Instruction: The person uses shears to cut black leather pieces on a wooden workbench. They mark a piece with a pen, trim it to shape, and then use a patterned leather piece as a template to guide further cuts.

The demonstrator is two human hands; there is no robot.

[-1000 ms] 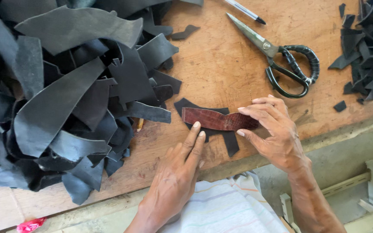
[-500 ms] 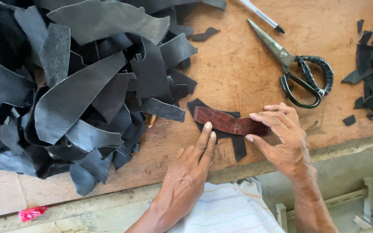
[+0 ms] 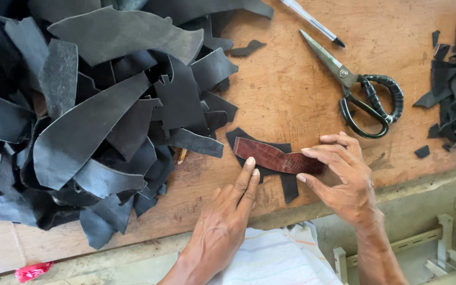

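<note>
Left hand [image 3: 220,227] fingers flat, pressing brown strip [image 3: 275,157] on black scrap [image 3: 286,182]; right hand [image 3: 344,177] pinches strip's end. Scissors [image 3: 362,89] nearby.

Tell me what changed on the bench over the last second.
Little changed. The left hand slid its fingertips slightly up onto the lower edge of the reddish-brown leather piece. The right hand kept pinching that piece's right end over the black cutout. Scissors, pen and black scrap heap stayed put; only the camera shifted.
</note>
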